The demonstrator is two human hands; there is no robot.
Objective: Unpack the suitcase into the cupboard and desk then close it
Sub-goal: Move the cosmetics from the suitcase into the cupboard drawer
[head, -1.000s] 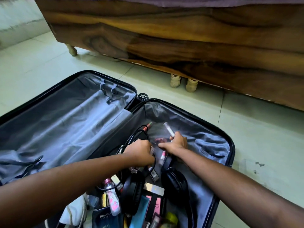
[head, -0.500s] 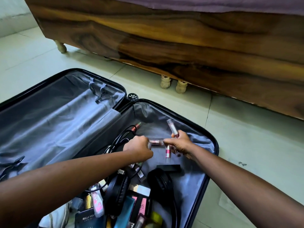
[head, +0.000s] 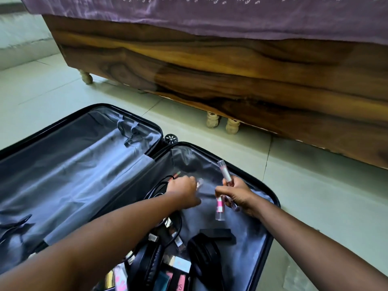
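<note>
A black suitcase [head: 270,192] lies open on the floor, grey lining showing in both halves. My right hand [head: 238,194] grips several clear and pink lip-gloss tubes [head: 220,206] above the right half. One tube [head: 224,173] sticks up from my fist. My left hand [head: 183,189] is curled around a small tube [head: 199,182], blurred, just left of the right hand. Black headphones [head: 201,257], a black cable [head: 159,186], a black box [head: 218,234] and small cosmetics [head: 176,263] lie in the right half. The left half holds only lining and straps.
A wooden bed frame [head: 210,66] with a purple sheet [head: 210,15] stands close behind the suitcase on small turned legs [head: 232,126]. Pale floor tiles [head: 315,206] surround the case. A suitcase wheel [head: 170,138] shows at the hinge.
Both hands have lifted from the lining with tubes. My right hand now holds more tubes higher above the case, and the head view has tilted up towards the bed.
</note>
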